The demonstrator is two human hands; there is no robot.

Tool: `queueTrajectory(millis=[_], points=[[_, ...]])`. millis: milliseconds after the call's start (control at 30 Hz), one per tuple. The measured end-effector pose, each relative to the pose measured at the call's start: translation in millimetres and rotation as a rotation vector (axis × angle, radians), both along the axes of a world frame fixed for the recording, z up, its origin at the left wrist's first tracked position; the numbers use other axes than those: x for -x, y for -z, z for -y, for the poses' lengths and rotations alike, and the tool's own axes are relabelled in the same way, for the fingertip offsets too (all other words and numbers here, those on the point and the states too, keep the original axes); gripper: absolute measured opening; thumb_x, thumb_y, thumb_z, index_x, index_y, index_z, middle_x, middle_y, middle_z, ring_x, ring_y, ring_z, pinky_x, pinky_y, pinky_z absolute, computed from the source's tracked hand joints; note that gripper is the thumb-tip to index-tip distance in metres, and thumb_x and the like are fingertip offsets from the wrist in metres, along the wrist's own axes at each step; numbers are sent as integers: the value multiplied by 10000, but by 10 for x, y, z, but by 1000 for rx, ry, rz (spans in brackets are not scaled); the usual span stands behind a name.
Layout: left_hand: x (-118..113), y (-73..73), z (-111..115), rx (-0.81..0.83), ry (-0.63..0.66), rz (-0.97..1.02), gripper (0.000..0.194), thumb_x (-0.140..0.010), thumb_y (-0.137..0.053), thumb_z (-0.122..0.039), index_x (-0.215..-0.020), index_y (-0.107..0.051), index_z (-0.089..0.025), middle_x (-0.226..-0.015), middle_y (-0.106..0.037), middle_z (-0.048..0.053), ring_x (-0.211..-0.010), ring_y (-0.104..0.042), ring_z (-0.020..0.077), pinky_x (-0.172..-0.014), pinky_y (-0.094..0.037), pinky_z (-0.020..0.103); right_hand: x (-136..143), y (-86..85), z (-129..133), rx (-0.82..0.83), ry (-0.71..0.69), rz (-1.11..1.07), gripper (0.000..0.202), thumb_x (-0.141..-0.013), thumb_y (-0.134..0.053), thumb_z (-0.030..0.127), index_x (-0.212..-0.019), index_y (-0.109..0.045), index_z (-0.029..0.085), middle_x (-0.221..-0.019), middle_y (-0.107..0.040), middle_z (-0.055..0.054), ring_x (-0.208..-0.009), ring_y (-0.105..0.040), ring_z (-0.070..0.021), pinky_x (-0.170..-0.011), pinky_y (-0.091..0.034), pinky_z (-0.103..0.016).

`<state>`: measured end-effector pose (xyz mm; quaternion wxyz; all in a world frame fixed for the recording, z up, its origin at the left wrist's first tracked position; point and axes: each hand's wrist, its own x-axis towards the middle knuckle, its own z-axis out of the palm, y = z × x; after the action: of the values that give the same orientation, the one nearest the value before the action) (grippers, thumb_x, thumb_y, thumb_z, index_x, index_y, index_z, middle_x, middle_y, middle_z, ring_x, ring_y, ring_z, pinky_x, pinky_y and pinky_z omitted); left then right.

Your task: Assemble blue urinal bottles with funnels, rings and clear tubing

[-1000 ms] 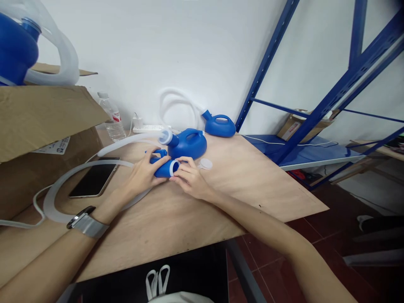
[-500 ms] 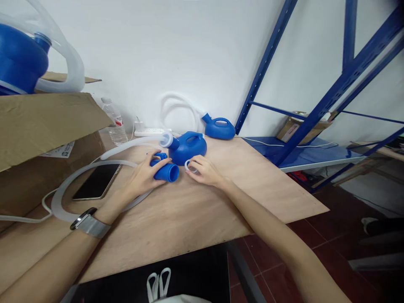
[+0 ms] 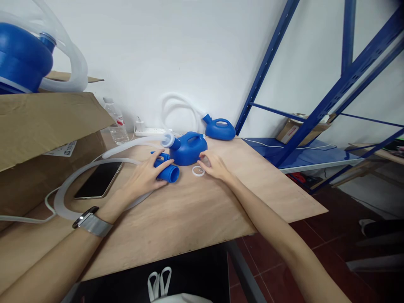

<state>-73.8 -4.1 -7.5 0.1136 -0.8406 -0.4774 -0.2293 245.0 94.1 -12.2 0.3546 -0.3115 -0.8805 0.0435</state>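
My left hand point(image 3: 148, 174) is wrapped round a blue plastic part point(image 3: 168, 171) whose round open end faces right. A white ring point(image 3: 198, 171) lies flat on the table, just right of that part. Beside the ring is my right hand point(image 3: 216, 165), its thumb and fingers apart around a gap, holding nothing visible. Behind both hands stands a blue jug point(image 3: 191, 149) with a handle; a white translucent cup-like end point(image 3: 167, 139) with a hose sits at its spout. A pale hose point(image 3: 75, 174) curves across the table on the left.
A phone point(image 3: 98, 180), a cardboard box point(image 3: 53, 126) with a large blue container point(image 3: 23, 59) above it, and a water bottle point(image 3: 116, 124) are at the left. A power strip point(image 3: 153, 132) and a second blue jug point(image 3: 220, 129) stand near the wall. Blue shelving point(image 3: 303, 155) is right.
My right hand has let go of the white ring and moved slightly right, leaving the ring on the table. My left hand still holds the blue part in nearly the same place.
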Motion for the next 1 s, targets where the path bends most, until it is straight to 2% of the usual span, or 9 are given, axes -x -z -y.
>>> queueTrajectory(millis=[100, 233, 333, 433, 600, 767, 833, 933, 1000], points=[[5, -23, 27, -7, 90, -4, 717, -869, -742, -415, -1545, -517, -331, -1686, -288, 161, -1362, -543, 414, -1032, -541, 533, 228, -139, 7, -76, 11, -56, 335, -1006, -565, 413, -1272, -627, 218, -1243, -681, -141, -1196, -629, -300, -1053, -502, -471], [-24, -25, 60, -41, 200, -22, 761, -888, -728, -505, -1583, -458, -351, -1704, -238, 172, -1425, -476, 452, -1120, -464, 604, 643, -389, -110, -50, -10, 14, 705, -967, -612, 579, -1544, -465, 203, -1573, -487, -171, -1472, -439, -335, -1238, -342, -526], [-87, 15, 80, -41, 270, 32, 805, -918, -683, -565, -1626, -360, -360, -1702, -225, 175, -1435, -463, 445, -1122, -466, 615, 902, -551, -305, 111, -30, 75, 626, -1054, -437, 573, -1579, -447, 232, -1632, -462, -124, -1545, -371, -306, -1286, -233, -547], [-171, 44, 109, -5, 286, 172, 787, -984, -599, -533, -1660, -228, -379, -1689, -238, 163, -1387, -519, 381, -1103, -504, 575, 1056, -636, -481, 228, -76, 136, 504, -1104, -341, 484, -1513, -544, 269, -1559, -572, -76, -1491, -468, -276, -1293, -168, -570], [-294, -39, 166, 21, 77, 443, 611, -1033, -504, -488, -1597, -352, -310, -1593, -360, 149, -1186, -652, 271, -1063, -557, 511, 1133, -594, -570, 152, -23, 71, 377, -1107, -398, 371, -1235, -729, 242, -1324, -744, -65, -1282, -639, -247, -1190, -335, -450], [-336, -167, 90, 91, -109, 770, 502, -993, -544, -486, -1433, -508, -247, -1459, -475, 138, -1012, -711, 222, -780, -644, 383, 1164, -537, -499, 11, 3, 145, 346, -1121, -370, 313, -1184, -695, 212, -1258, -755, -94, -1219, -642, -260, -1080, -367, -427], [-330, -215, -14, 87, -192, 793, 486, -968, -581, -479, -1381, -533, -225, -1394, -538, 136, -1010, -710, 239, -812, -628, 406, 1185, -527, -458, -46, 43, 158, 339, -1119, -355, 279, -1189, -676, 199, -1254, -749, -112, -1216, -636, -269, -1055, -369, -421], [-292, -304, -197, 24, -265, 688, 455, -908, -669, -488, -1250, -596, -198, -1232, -658, 120, -1031, -687, 278, -927, -573, 452, 1216, -502, -410, -82, 100, 167, 324, -1106, -353, 227, -1200, -660, 184, -1232, -748, -129, -1191, -642, -276, -1041, -373, -416], [-254, -365, -288, -3, -288, 624, 437, -866, -721, -518, -1145, -638, -192, -1109, -713, 106, -1005, -686, 293, -918, -553, 440, 1228, -480, -392, -86, 121, 169, 324, -1099, -352, 214, -1211, -654, 180, -1202, -752, -135, -1173, -650, -279, -1041, -380, -416]])
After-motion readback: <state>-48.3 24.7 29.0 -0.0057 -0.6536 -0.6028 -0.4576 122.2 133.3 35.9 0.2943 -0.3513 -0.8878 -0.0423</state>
